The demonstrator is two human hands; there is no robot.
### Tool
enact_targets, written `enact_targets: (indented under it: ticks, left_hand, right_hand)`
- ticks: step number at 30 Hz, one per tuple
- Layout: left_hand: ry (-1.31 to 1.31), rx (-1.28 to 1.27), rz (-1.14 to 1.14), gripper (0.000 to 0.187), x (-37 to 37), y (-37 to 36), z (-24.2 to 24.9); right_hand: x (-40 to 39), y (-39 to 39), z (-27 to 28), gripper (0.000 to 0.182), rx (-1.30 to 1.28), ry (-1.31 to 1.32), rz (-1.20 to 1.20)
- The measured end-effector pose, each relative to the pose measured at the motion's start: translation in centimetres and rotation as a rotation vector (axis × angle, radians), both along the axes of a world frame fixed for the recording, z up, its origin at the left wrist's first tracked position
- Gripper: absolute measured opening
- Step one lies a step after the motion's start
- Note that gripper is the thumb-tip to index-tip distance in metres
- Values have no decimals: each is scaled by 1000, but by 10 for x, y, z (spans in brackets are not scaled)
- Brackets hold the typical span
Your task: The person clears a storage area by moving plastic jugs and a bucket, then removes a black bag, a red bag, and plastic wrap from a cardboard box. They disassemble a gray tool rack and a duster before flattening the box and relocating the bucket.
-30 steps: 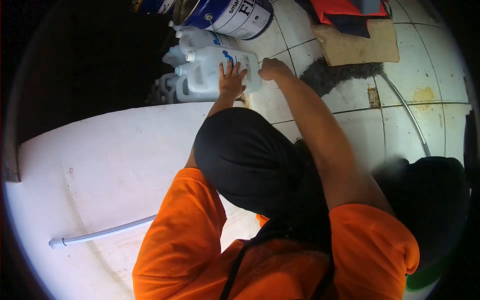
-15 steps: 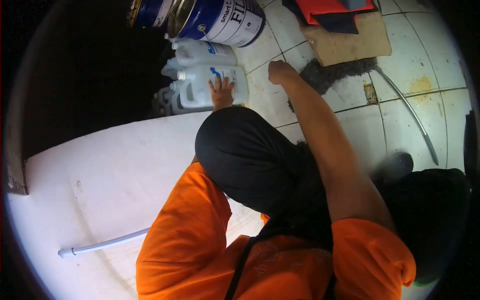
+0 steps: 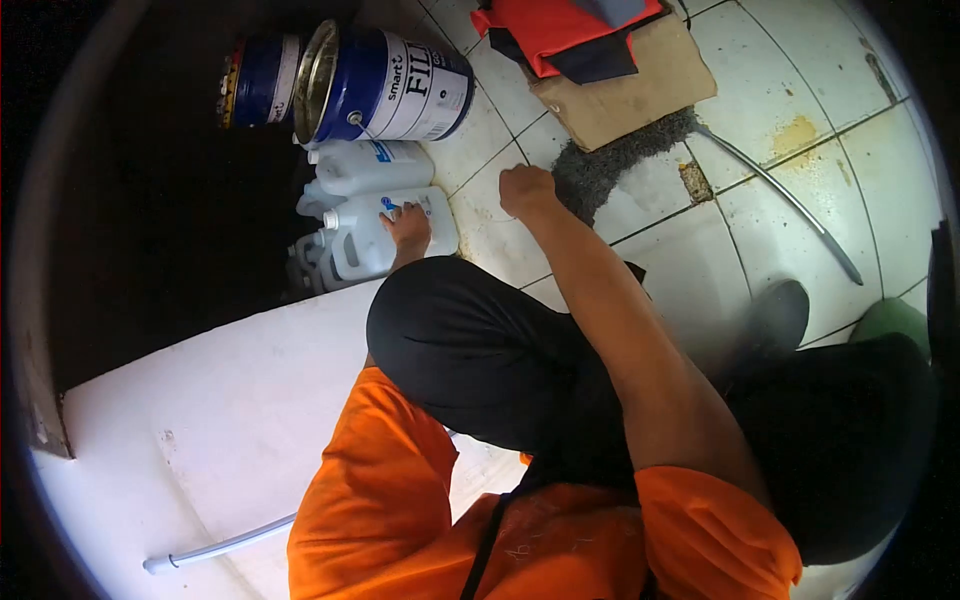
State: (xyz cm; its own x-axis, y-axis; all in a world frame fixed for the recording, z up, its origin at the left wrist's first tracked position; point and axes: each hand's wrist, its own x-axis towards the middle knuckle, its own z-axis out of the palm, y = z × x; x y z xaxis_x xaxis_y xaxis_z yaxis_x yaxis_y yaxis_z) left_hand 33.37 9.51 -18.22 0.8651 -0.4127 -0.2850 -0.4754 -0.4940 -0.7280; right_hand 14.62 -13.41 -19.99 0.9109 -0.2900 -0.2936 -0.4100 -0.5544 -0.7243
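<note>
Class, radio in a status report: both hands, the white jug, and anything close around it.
Left hand flat on white jug. Right hand fisted above the tile, apart from jug. Second jug and blue can crowd behind.

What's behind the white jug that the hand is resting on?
Behind the white jug under the left hand lies a second white jug, then a blue can on its side. More jugs beside it are hidden in shadow.
</note>
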Motion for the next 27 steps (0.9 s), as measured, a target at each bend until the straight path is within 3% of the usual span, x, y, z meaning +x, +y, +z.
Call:
enact_targets:
  ticks: [3,5,7,14,18,22,24,26,27]
  left_hand:
    - [11,60,75,45,13,-38,23]
    - [-86,56,-242,56,41,-41,31]
    - [-115,264,-108,65,53,-63,46]
    - [-87,370,269,72,58,-65,53]
    - [-80,279,184,72,62,-44,43]
    - [-86,149,7,61,63,-42,41]
    - [-115,25,-311,59,71,-44,39]
    - [-125,-97,-517,55,56,-77,53]
    - [-130,-95,-514,55,49,-96,58]
  right_hand:
    - [-12,5,-6,25,80,94,145]
    - [-17,16,-17,25,58,103,157]
    - [-23,15,-22,25,30,101,178]
    - [-32,9,-26,24,82,179,241]
    - [-31,5,-20,24,66,137,234]
    - [-29,3,-10,24,26,43,243]
    - [-23,7,-9,23,75,18,134]
    - [-21,5,4,23,92,-5,139]
    - [-22,4,8,23,104,-9,136]
